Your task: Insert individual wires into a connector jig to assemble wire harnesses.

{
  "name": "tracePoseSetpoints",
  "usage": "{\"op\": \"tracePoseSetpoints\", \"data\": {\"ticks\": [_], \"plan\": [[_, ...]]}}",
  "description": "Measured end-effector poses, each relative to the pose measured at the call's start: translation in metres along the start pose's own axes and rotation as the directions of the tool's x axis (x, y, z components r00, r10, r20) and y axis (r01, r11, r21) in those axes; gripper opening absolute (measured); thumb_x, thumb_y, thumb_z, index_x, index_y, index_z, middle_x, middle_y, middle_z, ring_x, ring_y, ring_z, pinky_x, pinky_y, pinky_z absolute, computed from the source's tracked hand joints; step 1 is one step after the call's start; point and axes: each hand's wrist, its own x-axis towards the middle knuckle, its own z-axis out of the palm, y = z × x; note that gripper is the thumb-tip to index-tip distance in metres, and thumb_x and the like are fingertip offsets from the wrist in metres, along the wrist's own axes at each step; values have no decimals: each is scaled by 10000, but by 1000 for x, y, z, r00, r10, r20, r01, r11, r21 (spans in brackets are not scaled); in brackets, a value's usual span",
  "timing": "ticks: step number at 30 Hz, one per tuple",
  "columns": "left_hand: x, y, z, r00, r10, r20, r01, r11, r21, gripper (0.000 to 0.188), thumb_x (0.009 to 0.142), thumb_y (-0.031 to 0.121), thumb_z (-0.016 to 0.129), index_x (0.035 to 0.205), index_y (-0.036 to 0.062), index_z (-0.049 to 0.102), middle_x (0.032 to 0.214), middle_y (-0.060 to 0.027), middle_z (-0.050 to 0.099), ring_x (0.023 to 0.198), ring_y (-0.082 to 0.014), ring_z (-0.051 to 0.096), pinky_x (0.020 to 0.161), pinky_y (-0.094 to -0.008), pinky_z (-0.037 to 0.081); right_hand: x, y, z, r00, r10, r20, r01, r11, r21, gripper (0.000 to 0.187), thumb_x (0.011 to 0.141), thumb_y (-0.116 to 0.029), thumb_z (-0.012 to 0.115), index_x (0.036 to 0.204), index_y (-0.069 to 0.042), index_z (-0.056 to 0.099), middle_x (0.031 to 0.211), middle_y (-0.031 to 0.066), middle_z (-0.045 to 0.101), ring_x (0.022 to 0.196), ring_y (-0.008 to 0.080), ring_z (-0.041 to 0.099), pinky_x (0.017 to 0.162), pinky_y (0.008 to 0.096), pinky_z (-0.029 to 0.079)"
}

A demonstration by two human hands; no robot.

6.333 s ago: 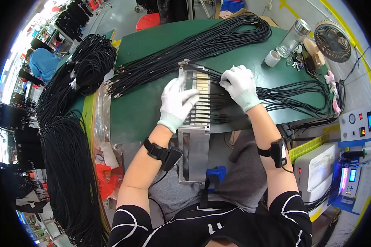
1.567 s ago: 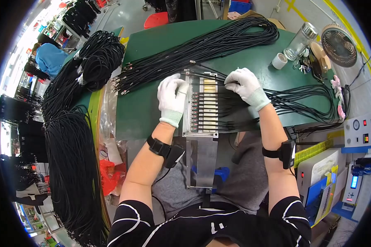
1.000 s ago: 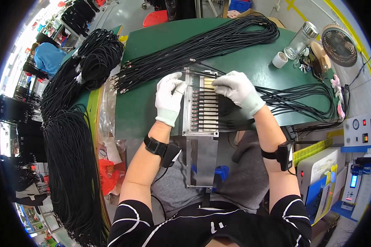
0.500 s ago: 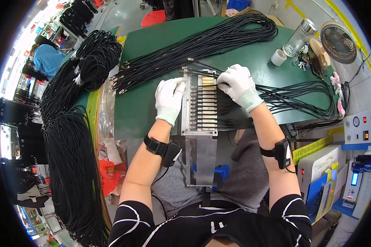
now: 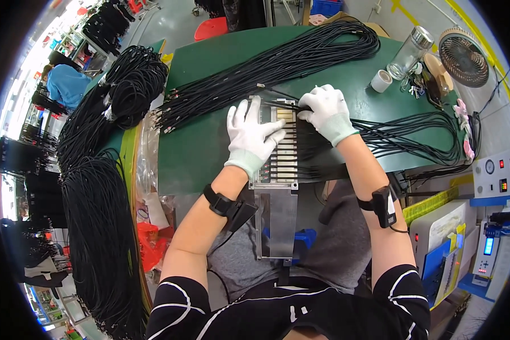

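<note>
A narrow metal-and-clear-plastic fixture (image 5: 275,185) lies at the table's near edge, with a row of black cable ends (image 5: 283,158) set side by side across it. My left hand (image 5: 249,137), in a white glove, rests over the fixture's left side with fingers spread. Its thumb and a finger reach across the upper cable ends. My right hand (image 5: 326,111), gloved too, is closed in a pinch on a black cable at the fixture's upper right; its fingertips partly hide the cable. One loose cable end (image 5: 260,85) lies just beyond the fixture.
A long bundle of black cables (image 5: 277,59) crosses the green table (image 5: 209,156). Another cable loop (image 5: 419,130) lies right. Large cable coils (image 5: 93,226) hang left. A glass bottle (image 5: 411,54), a white tape roll (image 5: 381,81) and a small fan (image 5: 463,59) stand far right.
My left hand has moved right from the fixture's left edge onto the cable ends, its fingers spreading. My right hand has shifted slightly, still at the upper right.
</note>
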Motion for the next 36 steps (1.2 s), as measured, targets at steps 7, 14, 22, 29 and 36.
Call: {"op": "tracePoseSetpoints", "data": {"ticks": [7, 14, 22, 29, 36], "plan": [[-4, -24, 10, 956, -137, -259, 92, 980, -179, 262, 858, 380, 730, 1015, 177, 781, 1343, -189, 611, 1289, -381, 486, 1123, -493, 337, 1, 19, -3, 996, 71, 46, -71, 997, -3, 121, 762, -226, 781, 848, -153, 737, 822, 29, 664, 893, 274, 612, 834, 403, 476], [7, -27, 7, 873, -313, -375, 103, 869, -484, 223, 891, 251, 723, 857, 34, 683, 1160, -150, 692, 1139, -325, 590, 1012, -442, 450, -3, 38, -3, 995, -90, 50, 75, 968, 239, 154, 756, -277, 785, 836, -153, 739, 848, 27, 687, 905, 268, 622, 791, 392, 496], [3, -21, 2, 927, -114, -357, -94, 852, -516, 170, 879, 188, 730, 880, 23, 693, 1104, -120, 714, 1107, -293, 607, 968, -404, 482, 4, -53, -7, 993, -117, 35, 97, 928, 359, 149, 758, -167, 789, 886, -107, 741, 868, 77, 706, 830, 295, 627, 821, 405, 491], [4, -29, 7, 882, -403, -242, 232, 821, -521, 167, 882, 194, 724, 911, 30, 710, 1047, -98, 732, 1038, -281, 634, 944, -398, 494, 0, -9, -9, 996, -84, -28, 88, 929, 359, 139, 789, -205, 774, 885, -110, 742, 842, 67, 713, 794, 289, 634, 748, 398, 511], [4, -32, 10, 913, -359, -192, 262, 879, -399, 193, 925, 241, 670, 938, 56, 724, 993, -100, 738, 979, -294, 652, 942, -405, 489, -2, 4, 0, 998, -60, 4, 58, 978, 202, 101, 817, -275, 735, 849, -180, 731, 774, 15, 687, 823, 252, 638, 762, 386, 486]]}}
